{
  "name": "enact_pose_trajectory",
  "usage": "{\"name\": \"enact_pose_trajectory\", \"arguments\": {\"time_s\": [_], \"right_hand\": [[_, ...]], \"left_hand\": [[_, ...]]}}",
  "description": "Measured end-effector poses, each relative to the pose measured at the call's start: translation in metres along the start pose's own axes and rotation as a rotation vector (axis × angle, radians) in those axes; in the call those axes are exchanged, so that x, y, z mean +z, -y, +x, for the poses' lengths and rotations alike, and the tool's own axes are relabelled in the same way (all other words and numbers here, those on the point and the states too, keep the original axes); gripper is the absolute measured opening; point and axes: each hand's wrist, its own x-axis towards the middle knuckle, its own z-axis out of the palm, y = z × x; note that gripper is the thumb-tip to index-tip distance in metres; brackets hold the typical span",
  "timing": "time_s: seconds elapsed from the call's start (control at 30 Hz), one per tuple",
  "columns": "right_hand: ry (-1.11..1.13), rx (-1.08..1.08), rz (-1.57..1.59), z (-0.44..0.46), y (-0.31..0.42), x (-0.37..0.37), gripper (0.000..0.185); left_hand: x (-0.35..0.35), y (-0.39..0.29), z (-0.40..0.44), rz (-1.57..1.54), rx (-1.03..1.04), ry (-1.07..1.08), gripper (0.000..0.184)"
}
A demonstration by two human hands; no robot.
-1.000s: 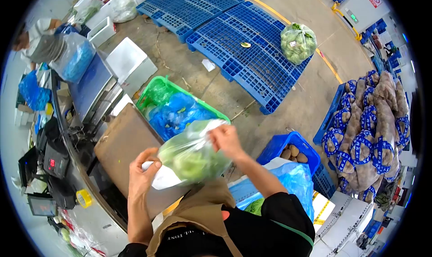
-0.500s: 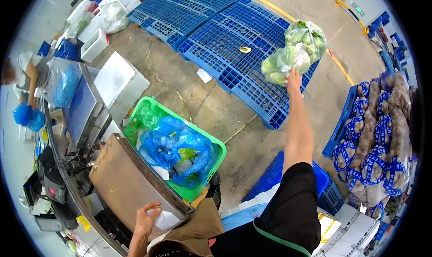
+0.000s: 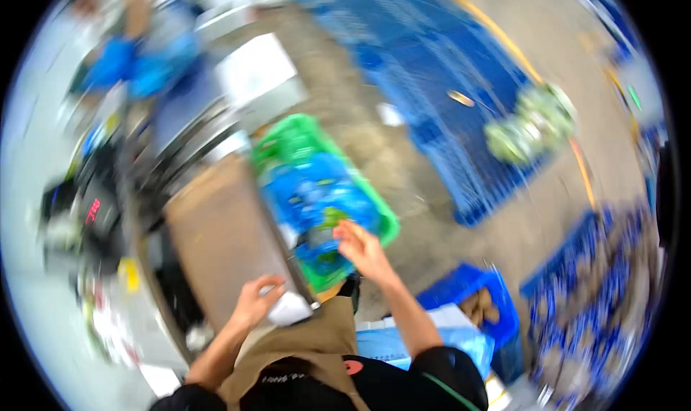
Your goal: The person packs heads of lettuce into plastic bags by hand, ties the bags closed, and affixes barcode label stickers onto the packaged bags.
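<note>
My right hand (image 3: pixel 363 251), blurred, reaches over the near end of a green crate (image 3: pixel 385 224) with fingers stretched out and nothing visible in them. Blue plastic bags (image 3: pixel 317 191) and some green leaves fill the crate. Over the near edge of a brown flat-topped platform (image 3: pixel 223 231) is my left hand (image 3: pixel 258 301), its fingers loosely curved with a gap at the thumb. Just beside it lies a white piece of paper (image 3: pixel 290 309). Clear bags of pale green vegetables (image 3: pixel 533 127) rest on the blue pallet (image 3: pixel 425 87), away from both hands.
White foam boxes (image 3: pixel 259 69) stand beyond the platform. A blue bin (image 3: pixel 507 306) with brown items is at my right. Netted sacks (image 3: pixel 597 296) are stacked at far right. Another person (image 3: pixel 119 58) is at upper left, next to blue plastic. A red digital display (image 3: pixel 93 211) glows at left.
My right hand has let go of the bagged vegetables on the pallet and come back over the crate. The view has turned; my left hand stays by the paper.
</note>
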Motion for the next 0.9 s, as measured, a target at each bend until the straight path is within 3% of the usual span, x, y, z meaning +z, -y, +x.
{"name": "enact_pose_trajectory", "arguments": {"time_s": [0.1, 0.13, 0.23, 0.37, 0.47, 0.5, 0.53, 0.6, 0.7, 0.73, 0.8, 0.83, 0.9], "right_hand": [[0.458, -0.005, 0.118, -0.033, 0.001, 0.129, 0.066], [0.419, 0.124, 0.124, -0.048, 0.008, 0.16, 0.061], [0.362, 0.091, -0.073, -0.053, -0.002, 0.245, 0.054], [0.589, 0.126, -0.233, -0.056, -0.027, 0.355, 0.054], [0.661, 0.055, -0.261, -0.083, -0.065, 0.444, 0.05], [0.672, 0.028, -0.283, -0.083, -0.07, 0.467, 0.048], [0.668, -0.014, -0.305, -0.085, -0.083, 0.495, 0.047], [0.652, -0.096, -0.347, -0.085, -0.107, 0.552, 0.044], [0.605, -0.058, -0.18, -0.094, -0.138, 0.638, 0.042], [0.635, -0.058, -0.227, -0.09, -0.149, 0.657, 0.042], [0.681, -0.061, -0.329, -0.071, -0.184, 0.679, 0.042], [0.693, -0.022, -0.528, -0.056, -0.203, 0.681, 0.044], [0.666, -0.315, -0.957, -0.067, -0.21, 0.692, 0.045]], "left_hand": [[-0.029, 0.006, -0.041, -0.194, 0.137, -0.142, 0.027], [-0.038, 0.017, -0.05, -0.195, 0.156, -0.17, 0.027], [-0.084, 0.069, -0.088, -0.228, 0.273, -0.36, 0.029], [-0.151, 0.158, -0.146, -0.308, 0.265, -0.642, 0.033], [-0.185, 0.232, -0.223, -0.509, 0.207, -0.935, 0.032], [-0.196, 0.253, -0.24, -0.812, 0.24, -0.921, 0.03], [-0.203, 0.286, -0.258, -0.865, 0.23, -1.082, 0.027], [-0.216, 0.347, -0.31, -1.072, 0.072, -1.326, 0.025], [-0.209, 0.478, -0.36, -1.038, 0.012, -1.778, 0.024], [-0.203, 0.514, -0.373, -1.12, -0.039, -1.839, 0.023], [-0.176, 0.6, -0.373, -1.042, -0.343, -1.895, 0.019], [-0.163, 0.637, -0.371, -1.002, -0.451, -1.894, 0.018], [-0.159, 0.666, -0.369, -0.873, -0.577, -1.861, 0.017]]}}
